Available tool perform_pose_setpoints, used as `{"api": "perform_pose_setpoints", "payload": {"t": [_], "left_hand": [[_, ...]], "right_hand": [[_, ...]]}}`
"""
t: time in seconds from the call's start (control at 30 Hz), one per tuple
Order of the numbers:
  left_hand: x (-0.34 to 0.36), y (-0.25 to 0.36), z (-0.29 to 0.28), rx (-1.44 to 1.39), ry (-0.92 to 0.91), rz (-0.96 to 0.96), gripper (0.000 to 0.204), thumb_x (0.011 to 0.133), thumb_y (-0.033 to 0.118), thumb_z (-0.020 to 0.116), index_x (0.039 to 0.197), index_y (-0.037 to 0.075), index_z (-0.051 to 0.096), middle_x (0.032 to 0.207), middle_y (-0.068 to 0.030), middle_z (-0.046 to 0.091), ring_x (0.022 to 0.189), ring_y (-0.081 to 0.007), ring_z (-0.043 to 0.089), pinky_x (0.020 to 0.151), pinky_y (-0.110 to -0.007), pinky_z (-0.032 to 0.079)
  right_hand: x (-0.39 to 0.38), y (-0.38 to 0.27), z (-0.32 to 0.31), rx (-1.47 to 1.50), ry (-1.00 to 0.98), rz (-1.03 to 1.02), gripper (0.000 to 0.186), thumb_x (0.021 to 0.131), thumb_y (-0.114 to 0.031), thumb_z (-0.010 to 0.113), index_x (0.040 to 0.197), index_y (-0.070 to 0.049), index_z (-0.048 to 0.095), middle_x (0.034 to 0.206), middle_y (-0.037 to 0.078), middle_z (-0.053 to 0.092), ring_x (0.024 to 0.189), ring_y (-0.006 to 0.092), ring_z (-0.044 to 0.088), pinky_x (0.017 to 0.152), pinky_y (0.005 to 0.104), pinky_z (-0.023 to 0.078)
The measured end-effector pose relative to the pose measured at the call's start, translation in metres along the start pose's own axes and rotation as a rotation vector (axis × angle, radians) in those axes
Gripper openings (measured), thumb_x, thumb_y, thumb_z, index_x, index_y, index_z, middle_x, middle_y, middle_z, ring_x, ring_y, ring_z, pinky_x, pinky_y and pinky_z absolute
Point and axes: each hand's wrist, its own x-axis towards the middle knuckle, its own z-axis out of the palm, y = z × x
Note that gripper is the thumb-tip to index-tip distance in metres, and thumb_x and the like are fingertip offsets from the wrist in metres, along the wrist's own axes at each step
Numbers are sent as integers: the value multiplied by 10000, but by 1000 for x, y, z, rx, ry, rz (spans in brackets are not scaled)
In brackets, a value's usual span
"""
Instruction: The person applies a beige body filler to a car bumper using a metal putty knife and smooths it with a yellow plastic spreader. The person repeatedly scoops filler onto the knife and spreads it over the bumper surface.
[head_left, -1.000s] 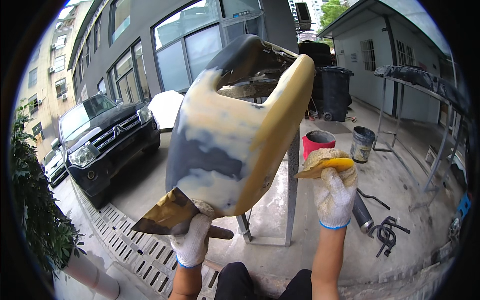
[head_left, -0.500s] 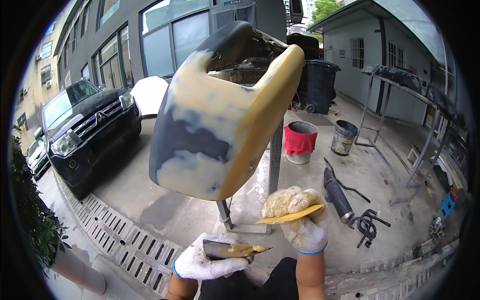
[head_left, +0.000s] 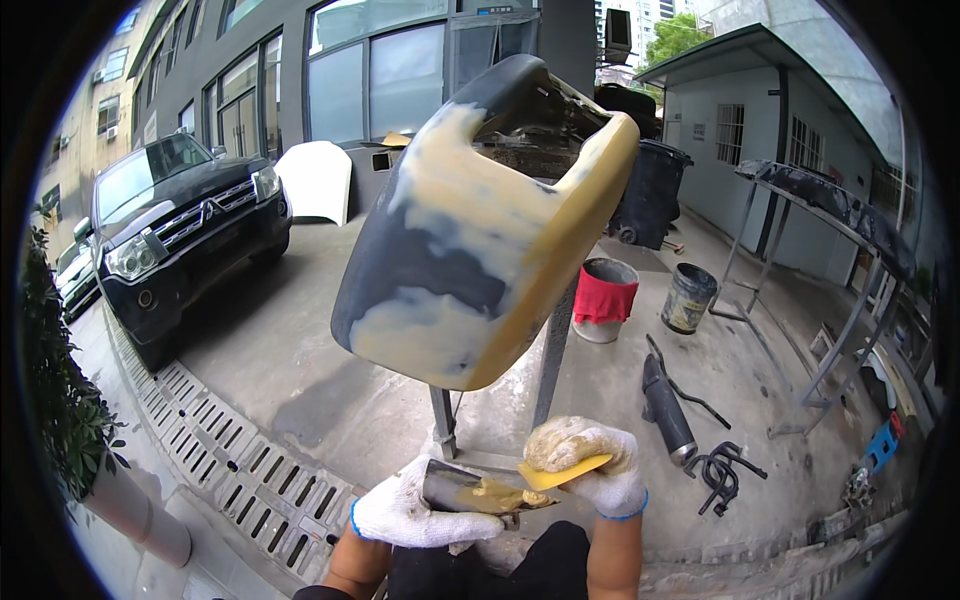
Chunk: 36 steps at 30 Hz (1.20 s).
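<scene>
Holding dark, putty-smeared metal plate (head_left: 443, 485) below curved yellow-grey panel (head_left: 450, 275): left hand (head_left: 405, 513). Right hand (head_left: 610, 472), also below, pinches flat yellow spreader (head_left: 560, 473), seemingly plastic; likely light, springy; hold rear edge.

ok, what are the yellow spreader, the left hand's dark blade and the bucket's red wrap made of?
Yellow spreader: probably plastic, fairly matte; thin and evenly coloured.
Dark blade: likely metal, dull grey where bare of yellow paste; thin edge, though plastic isn't ruled out.
Red wrap: looks like fabric, matte; draped, with an uneven lower edge.
</scene>
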Motion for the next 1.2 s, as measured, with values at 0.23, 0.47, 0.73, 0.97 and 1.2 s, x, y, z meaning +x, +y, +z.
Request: {"api": "perform_pose_setpoints", "payload": {"t": [0.23,0.47,0.73,0.97,1.2], "left_hand": [[1,-9,-7,82,-105,-146,332,801,165,794,1049,-18,670,652,-40,658,523,-88,591,503,-240,472],[-2,-10,-7,100,-137,-146,289,815,188,784,1008,-4,687,624,-29,649,513,-82,587,505,-242,468],[-10,-15,-9,77,-264,-142,315,824,208,785,1016,-13,666,622,-19,646,541,-70,593,519,-236,462],[-17,-36,-6,107,-241,-158,303,812,235,796,955,1,668,622,-17,653,532,-68,595,491,-229,444],[-18,-19,-1,83,-262,-215,276,836,251,769,952,14,687,606,-19,659,478,-67,568,447,-221,430]], "right_hand": [[-7,6,16,482,153,-121,216,889,-273,662,940,-85,567,833,82,536,769,256,505,673,495,449],[-23,6,20,310,116,-28,208,855,-221,684,938,-50,601,898,111,584,830,282,553,730,511,478],[-20,7,15,304,47,64,295,726,-70,808,953,1,634,1012,173,651,951,295,643,837,448,540],[-19,1,23,396,-24,-24,210,739,35,736,929,26,648,958,173,673,968,308,640,873,453,513],[-29,-5,17,165,37,183,312,760,34,715,1062,34,638,1104,173,651,1052,275,628,933,410,498]]}}
